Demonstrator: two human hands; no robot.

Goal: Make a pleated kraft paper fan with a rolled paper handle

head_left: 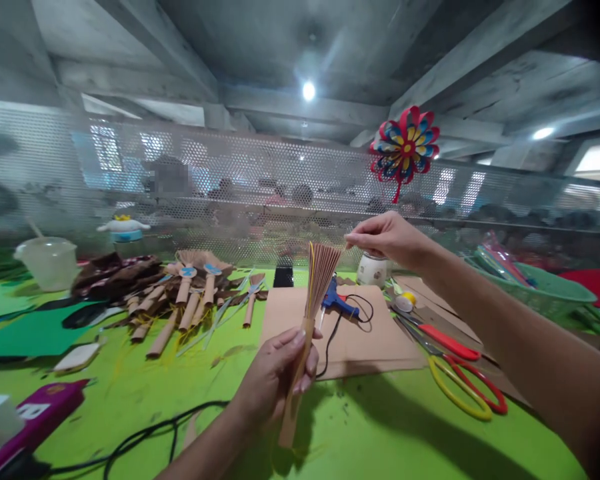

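My left hand (pixel 283 367) is wrapped round the lower part of a pleated brown paper fan (pixel 323 277), held upright with its folds spread slightly at the top. A yellow strand (pixel 311 263) runs along the fan's left edge. Just right of the fan's top, my right hand (pixel 387 237) is raised with thumb and fingertips pinched together; anything between them is too small to make out. Behind the fan, a blue glue gun (pixel 344 305) lies on a stack of brown paper sheets (pixel 380 340).
Red-handled and yellow-handled scissors (pixel 460 380) lie at right, near a green basket (pixel 555 283). Several brown paper pieces (pixel 195 293) are heaped at left. A plastic cup (pixel 47 263), white jar (pixel 371 270), black cable (pixel 145 433) and perforated metal screen (pixel 260 193) surround the work area.
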